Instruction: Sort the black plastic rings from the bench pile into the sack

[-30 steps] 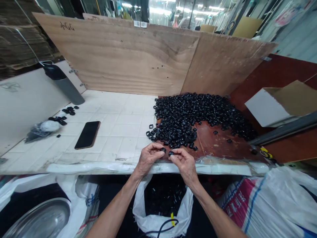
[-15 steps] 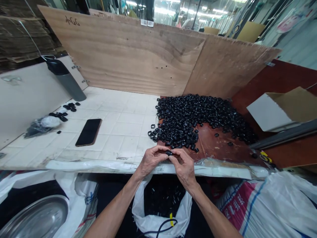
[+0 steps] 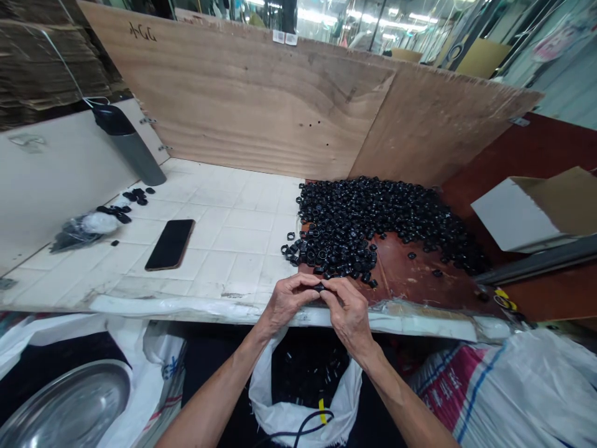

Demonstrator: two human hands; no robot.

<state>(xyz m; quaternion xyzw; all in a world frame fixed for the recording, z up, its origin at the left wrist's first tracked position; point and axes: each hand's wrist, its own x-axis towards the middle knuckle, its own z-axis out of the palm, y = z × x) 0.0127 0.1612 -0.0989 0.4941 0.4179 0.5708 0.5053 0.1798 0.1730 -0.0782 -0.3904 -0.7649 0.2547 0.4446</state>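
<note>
The left hand (image 3: pixel 288 301) and right hand (image 3: pixel 349 309) pinch a small black piece (image 3: pixel 319 287) between them.

Glossy black plastic rings (image 3: pixel 368 202), grainy matt plywood panel (image 3: pixel 261 99), smooth shiny metal basin (image 3: pixel 69 404), woven plastic sack (image 3: pixel 536 386)

Blk phone (image 3: pixel 170 244) on wht tbl (image 3: pixel 233 221), gry btl (image 3: pixel 138 157) farther back.

Plywood panel (image 3: pixel 261 102): handwritten mark (image 3: pixel 143 32) in black, ending "GG". Woven sack (image 3: pixel 522 386) at right: white characters (image 3: pixel 448 393) on magenta band, not legible.
</note>
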